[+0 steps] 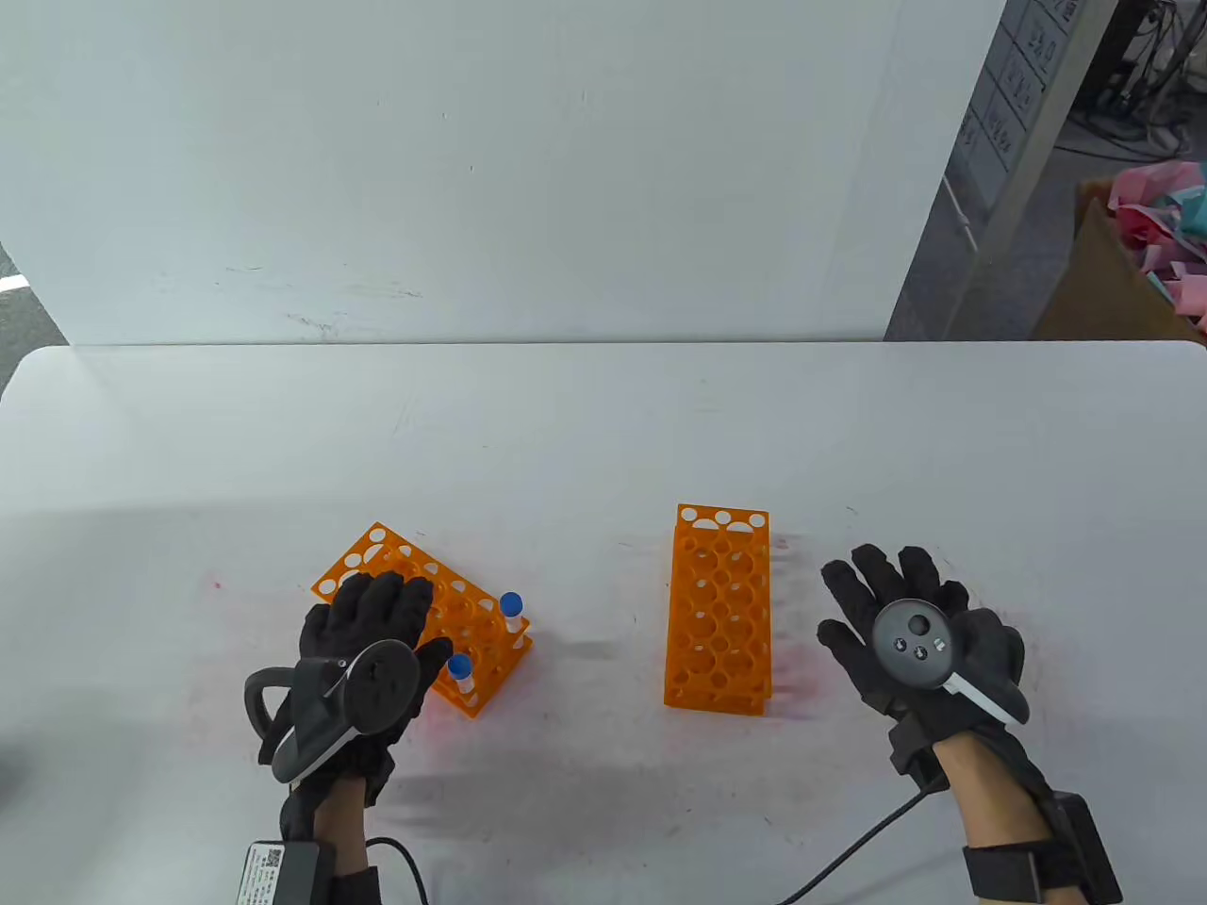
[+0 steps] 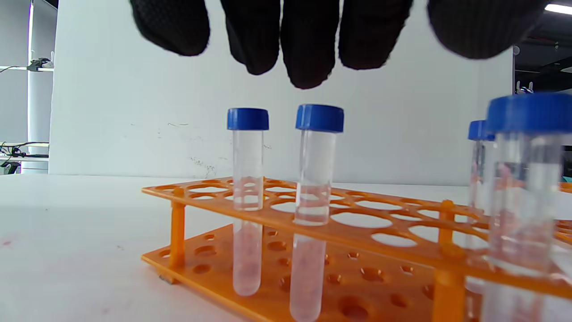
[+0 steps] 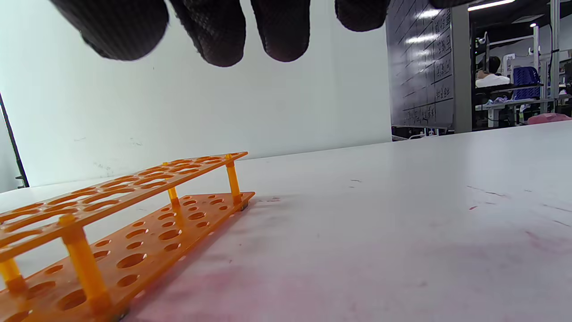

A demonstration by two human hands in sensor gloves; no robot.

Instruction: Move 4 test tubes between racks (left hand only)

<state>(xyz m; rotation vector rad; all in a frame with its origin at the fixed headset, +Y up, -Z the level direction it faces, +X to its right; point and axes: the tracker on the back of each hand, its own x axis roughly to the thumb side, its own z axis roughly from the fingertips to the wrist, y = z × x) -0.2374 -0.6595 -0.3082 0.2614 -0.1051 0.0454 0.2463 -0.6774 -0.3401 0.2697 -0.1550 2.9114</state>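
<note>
The left orange rack (image 1: 469,630) stands at an angle on the table. Two blue-capped clear tubes (image 1: 510,610) (image 1: 460,670) show at its near right end. In the left wrist view two tubes (image 2: 247,179) (image 2: 316,179) stand upright in the rack (image 2: 380,232), and two more (image 2: 523,188) stand at the right edge. My left hand (image 1: 382,613) hovers over the rack, fingers (image 2: 308,49) spread above the caps, touching none. The right orange rack (image 1: 719,613) holds no tubes. My right hand (image 1: 896,613) lies open, palm down, right of it.
A white wall panel (image 1: 471,170) stands behind the table's far edge. A cardboard box (image 1: 1122,273) with coloured scraps sits off the table at the far right. Pink stains mark the tabletop (image 1: 801,660) near the right rack (image 3: 125,188).
</note>
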